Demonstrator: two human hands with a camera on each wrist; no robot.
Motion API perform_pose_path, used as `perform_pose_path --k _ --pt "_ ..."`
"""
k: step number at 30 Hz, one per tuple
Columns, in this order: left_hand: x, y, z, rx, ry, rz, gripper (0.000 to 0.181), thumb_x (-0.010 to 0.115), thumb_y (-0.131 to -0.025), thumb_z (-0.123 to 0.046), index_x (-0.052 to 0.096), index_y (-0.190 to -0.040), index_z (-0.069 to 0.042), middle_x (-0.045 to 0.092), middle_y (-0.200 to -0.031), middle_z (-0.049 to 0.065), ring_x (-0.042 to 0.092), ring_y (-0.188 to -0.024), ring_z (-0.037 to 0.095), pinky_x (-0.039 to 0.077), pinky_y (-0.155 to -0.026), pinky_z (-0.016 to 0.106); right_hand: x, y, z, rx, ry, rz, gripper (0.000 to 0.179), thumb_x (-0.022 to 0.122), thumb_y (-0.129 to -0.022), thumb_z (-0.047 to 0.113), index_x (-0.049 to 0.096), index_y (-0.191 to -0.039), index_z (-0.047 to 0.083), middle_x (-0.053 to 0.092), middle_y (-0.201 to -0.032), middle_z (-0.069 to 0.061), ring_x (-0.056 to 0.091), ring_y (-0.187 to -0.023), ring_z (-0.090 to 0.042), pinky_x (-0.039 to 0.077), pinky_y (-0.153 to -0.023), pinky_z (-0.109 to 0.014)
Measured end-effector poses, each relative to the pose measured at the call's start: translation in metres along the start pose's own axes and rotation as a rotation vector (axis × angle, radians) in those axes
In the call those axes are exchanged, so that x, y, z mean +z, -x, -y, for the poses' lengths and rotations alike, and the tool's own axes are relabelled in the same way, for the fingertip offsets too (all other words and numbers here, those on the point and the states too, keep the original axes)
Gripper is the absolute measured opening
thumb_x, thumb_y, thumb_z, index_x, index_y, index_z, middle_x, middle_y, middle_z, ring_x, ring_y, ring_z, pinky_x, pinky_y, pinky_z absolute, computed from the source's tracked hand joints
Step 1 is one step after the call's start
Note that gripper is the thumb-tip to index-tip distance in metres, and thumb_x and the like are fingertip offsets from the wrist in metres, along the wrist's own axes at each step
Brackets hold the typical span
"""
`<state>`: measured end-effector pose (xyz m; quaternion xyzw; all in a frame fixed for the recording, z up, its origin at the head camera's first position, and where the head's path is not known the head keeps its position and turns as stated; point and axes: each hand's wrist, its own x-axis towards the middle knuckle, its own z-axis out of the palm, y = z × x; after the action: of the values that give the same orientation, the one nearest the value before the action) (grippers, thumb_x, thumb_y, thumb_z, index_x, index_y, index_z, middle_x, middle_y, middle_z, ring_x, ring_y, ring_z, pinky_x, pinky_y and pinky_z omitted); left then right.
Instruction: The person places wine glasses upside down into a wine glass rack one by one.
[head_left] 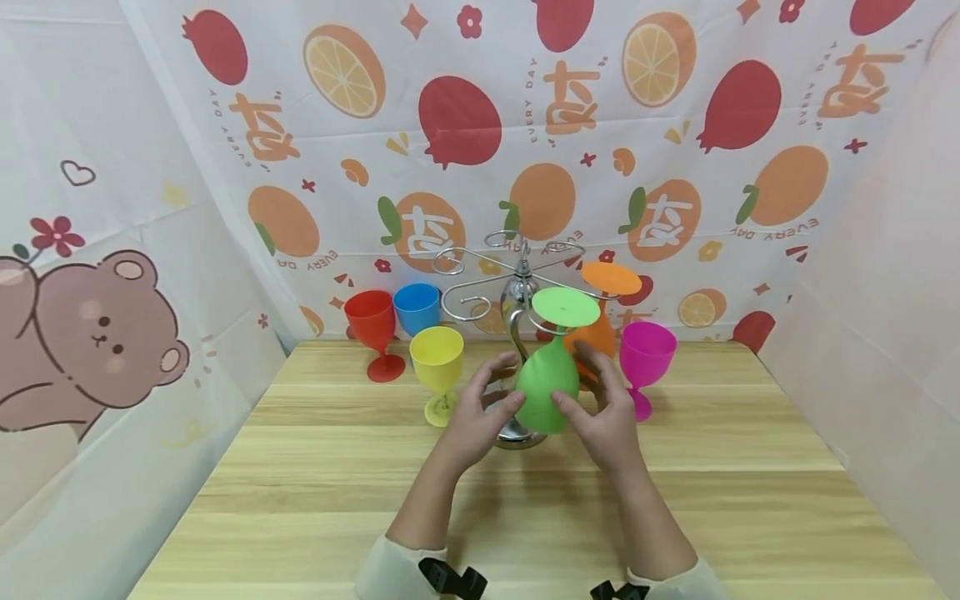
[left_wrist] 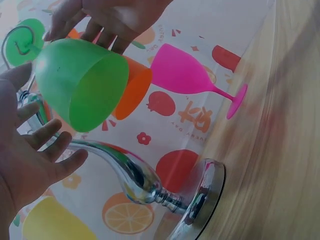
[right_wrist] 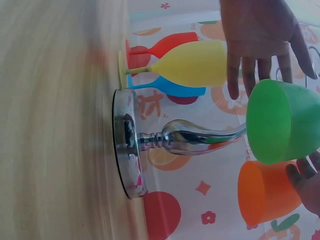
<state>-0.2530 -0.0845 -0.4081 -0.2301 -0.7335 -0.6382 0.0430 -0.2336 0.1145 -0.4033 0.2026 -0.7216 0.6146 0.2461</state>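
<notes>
A green goblet [head_left: 547,383] hangs upside down by its foot from a curled hook of the silver metal rack [head_left: 522,287]. My left hand [head_left: 474,421] is at the goblet's left side; in the left wrist view its fingers are spread and apart from the bowl. On the other side, my right hand [head_left: 609,423] has loosely extended fingers close to the bowl; whether they touch it I cannot tell. Behind the green goblet, an orange goblet [head_left: 600,332] also hangs upside down, partly hidden by it and my right hand.
A magenta goblet [head_left: 647,353] stands upright right of the rack. To the left stand a red goblet [head_left: 371,318], a blue goblet [head_left: 417,305] and a yellow goblet [head_left: 437,357]. The rack's round base [right_wrist: 126,145] sits on the wooden table [head_left: 315,500]. Behind hangs a fruit-print cloth [head_left: 465,50].
</notes>
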Motion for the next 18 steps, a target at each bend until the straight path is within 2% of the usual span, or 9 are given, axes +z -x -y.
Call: perform_pose_path --k 5,11,14,18 --pt "0.003 -0.005 0.005 0.025 0.015 -0.034 0.044 0.053 -0.102 -0.021 0.044 -0.144 -0.012 0.047 -0.146 0.014 0.044 -0.135 0.036 0.04 -0.11 0.051 -0.005 0.001 0.0 0.005 -0.002 -0.011 0.068 0.075 -0.084 0.006 0.047 -0.145 0.019 0.049 -0.145 -0.001 0.049 -0.13 -0.02 0.045 -0.105 -0.026" --pt "0.002 -0.009 0.013 -0.036 -0.02 -0.116 0.043 0.052 -0.103 -0.03 0.046 -0.143 -0.018 0.052 -0.142 0.007 0.048 -0.133 0.028 0.04 -0.109 0.054 -0.006 0.001 -0.002 -0.017 0.04 0.023 0.073 0.079 -0.081 0.008 0.046 -0.145 0.021 0.049 -0.144 0.0 0.049 -0.129 -0.02 0.046 -0.105 -0.034" --pt "-0.001 -0.013 0.02 -0.066 -0.015 -0.162 0.044 0.051 -0.103 -0.034 0.046 -0.143 -0.017 0.053 -0.141 0.007 0.048 -0.132 0.028 0.039 -0.109 0.056 -0.004 -0.001 -0.003 -0.009 0.031 0.041 0.074 0.08 -0.081 0.01 0.045 -0.145 0.022 0.048 -0.145 0.001 0.05 -0.129 -0.019 0.047 -0.105 -0.038" --pt "-0.005 -0.024 0.03 -0.1 0.004 -0.16 0.049 0.047 -0.104 -0.035 0.042 -0.147 -0.011 0.05 -0.144 0.012 0.045 -0.136 0.029 0.04 -0.11 0.051 -0.003 -0.002 -0.005 -0.002 0.019 0.046 0.076 0.08 -0.08 0.009 0.044 -0.146 0.02 0.048 -0.146 -0.001 0.051 -0.129 -0.022 0.046 -0.106 -0.039"
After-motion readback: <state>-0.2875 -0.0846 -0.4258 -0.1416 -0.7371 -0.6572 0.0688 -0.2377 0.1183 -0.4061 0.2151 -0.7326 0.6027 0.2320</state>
